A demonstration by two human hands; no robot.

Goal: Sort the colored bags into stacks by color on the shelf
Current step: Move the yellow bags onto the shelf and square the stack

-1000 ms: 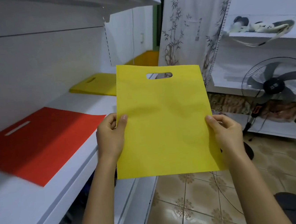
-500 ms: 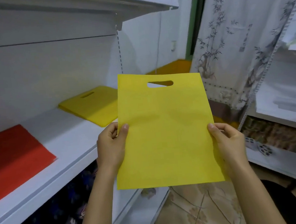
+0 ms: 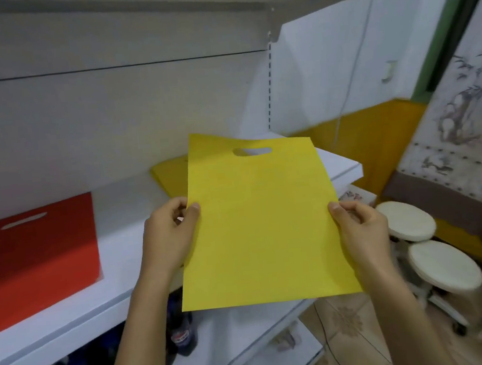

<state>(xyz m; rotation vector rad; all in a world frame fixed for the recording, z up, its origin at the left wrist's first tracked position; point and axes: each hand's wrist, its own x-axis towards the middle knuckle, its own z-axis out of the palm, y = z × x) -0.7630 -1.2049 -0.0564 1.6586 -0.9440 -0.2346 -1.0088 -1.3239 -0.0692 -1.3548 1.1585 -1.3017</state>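
Yellow bag point(image 3: 261, 224): plain bright yellow, unpatterned. Yellow stack point(image 3: 171, 174), toward the shelf's right end: a darker, mustard yellow in the shade. Red bag point(image 3: 35, 255), further left on the shelf: plain red, with white showing through its handle slot. Shelf point(image 3: 123, 252): white; back panel point(image 3: 109, 106): pale grey-beige. Wall point(image 3: 326, 71): white above, ochre band below. Door frame point(image 3: 448, 24): green. Curtain point(image 3: 469, 119): off-white with a grey ink bamboo pattern and a brown band lower down. Stools point(image 3: 405, 221): cream tops. Floor point(image 3: 347, 319): tan tiles with brown floral motifs.
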